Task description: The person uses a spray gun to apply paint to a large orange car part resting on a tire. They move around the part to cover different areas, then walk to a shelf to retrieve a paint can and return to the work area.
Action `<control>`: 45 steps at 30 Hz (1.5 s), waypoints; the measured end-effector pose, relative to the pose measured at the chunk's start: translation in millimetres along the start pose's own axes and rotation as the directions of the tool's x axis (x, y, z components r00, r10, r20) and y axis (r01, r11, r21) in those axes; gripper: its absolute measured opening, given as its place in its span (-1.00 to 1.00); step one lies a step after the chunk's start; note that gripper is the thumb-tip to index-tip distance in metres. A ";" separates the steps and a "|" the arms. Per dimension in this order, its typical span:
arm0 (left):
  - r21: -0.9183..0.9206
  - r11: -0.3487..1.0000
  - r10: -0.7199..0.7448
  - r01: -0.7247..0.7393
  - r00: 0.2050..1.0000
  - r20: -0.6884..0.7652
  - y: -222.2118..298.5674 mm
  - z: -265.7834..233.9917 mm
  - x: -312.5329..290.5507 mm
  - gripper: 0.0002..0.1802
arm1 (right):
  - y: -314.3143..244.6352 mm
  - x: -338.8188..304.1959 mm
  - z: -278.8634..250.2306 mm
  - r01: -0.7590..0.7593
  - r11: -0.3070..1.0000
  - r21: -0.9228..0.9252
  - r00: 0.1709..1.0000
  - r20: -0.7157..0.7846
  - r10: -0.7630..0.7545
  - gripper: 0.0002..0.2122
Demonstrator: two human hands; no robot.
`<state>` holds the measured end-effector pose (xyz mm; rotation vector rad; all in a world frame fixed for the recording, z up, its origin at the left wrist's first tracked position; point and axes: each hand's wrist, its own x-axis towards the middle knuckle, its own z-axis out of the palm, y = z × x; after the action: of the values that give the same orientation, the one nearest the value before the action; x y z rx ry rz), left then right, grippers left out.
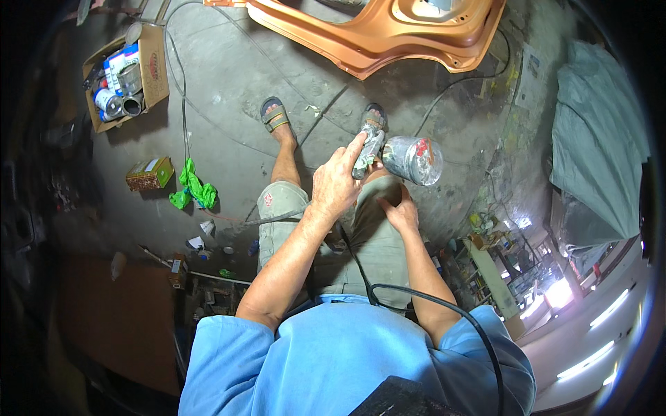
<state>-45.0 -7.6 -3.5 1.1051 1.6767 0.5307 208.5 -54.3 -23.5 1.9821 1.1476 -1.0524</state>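
My left hand [336,179] is closed around a paint spray gun [370,147], whose body looks smeared with dried paint. To the gun's right, a clear round cup [409,159] with red marks on its end sticks out sideways. Just below that cup, my right hand [402,211] lies against my right knee, its thumb spread from the other fingers. Nothing shows in it, and its fingertips are partly hard to make out. Beyond my feet, an orange-painted car body panel [374,45] reaches across the top of the view.
A cardboard box [154,64] of cans and jars stands far left. Nearer lie a green-brown carton [150,174] and a bright green plastic bag [195,186]. Dark hoses [184,104] cross the concrete floor. A grey-green sheet [598,139] drapes at right.
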 end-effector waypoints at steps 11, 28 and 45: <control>0.044 0.998 -0.022 0.038 0.944 -0.330 -4.3 30.2 -35.0 -0.18 | 10.2 38.2 27.3 -0.194 0.920 -0.341 0.957 0.140 0.254 0.24; -0.141 0.989 -0.071 -0.038 0.719 -0.692 -8.1 58.5 -57.7 -0.37 | 87.5 88.6 -42.9 0.072 0.983 -0.171 0.994 0.091 -0.057 0.04; -0.362 0.931 -0.235 0.044 0.831 -0.504 45.5 193.1 -33.6 -0.26 | 91.3 85.6 -46.1 -0.002 0.957 -0.290 0.994 0.103 0.033 0.02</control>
<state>151.3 -45.3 -26.4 0.5930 2.0306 1.0663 331.5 -22.5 -63.9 1.6843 1.1521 -0.9111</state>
